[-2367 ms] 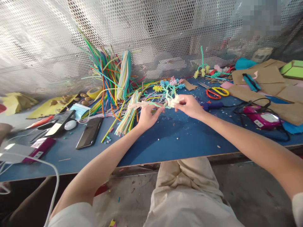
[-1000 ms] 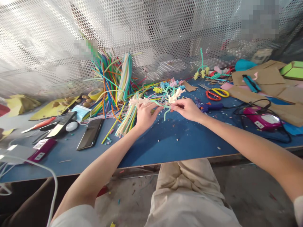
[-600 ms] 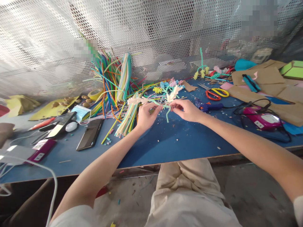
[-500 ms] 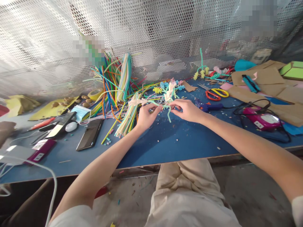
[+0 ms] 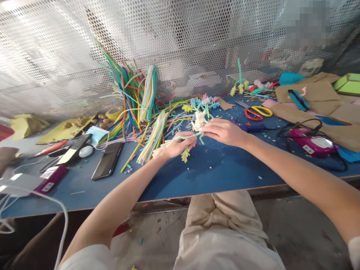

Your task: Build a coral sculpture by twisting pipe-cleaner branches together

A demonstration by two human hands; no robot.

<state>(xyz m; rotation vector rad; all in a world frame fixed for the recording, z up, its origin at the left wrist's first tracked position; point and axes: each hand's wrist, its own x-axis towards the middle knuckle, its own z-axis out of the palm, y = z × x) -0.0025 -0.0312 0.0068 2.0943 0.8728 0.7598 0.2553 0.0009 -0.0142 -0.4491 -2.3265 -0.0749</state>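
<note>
Both my hands meet over the middle of the blue table (image 5: 213,168). My left hand (image 5: 177,144) is closed round a mint-green pipe-cleaner stem (image 5: 182,137) with a yellow fuzzy flower (image 5: 185,154) hanging below it. Just to the right, my right hand (image 5: 223,131) pinches the same stem's other end, where a cream-white fuzzy flower (image 5: 198,120) stands up. A big pile of coloured pipe cleaners (image 5: 135,101) lies just behind my left hand. More finished fuzzy flowers (image 5: 204,101) lie behind my right hand.
Scissors (image 5: 257,110) with red and yellow handles and a pink glue gun (image 5: 312,140) with black cord lie to the right, by brown cardboard (image 5: 315,101). A phone (image 5: 108,159), face mask (image 5: 94,133) and tape roll (image 5: 114,112) lie to the left. Perforated metal mesh (image 5: 180,41) backs the table.
My left hand has dropped lower and turned, so a yellow flower now hangs under it. My right hand has slid slightly left and the cream flower has tipped upright.
</note>
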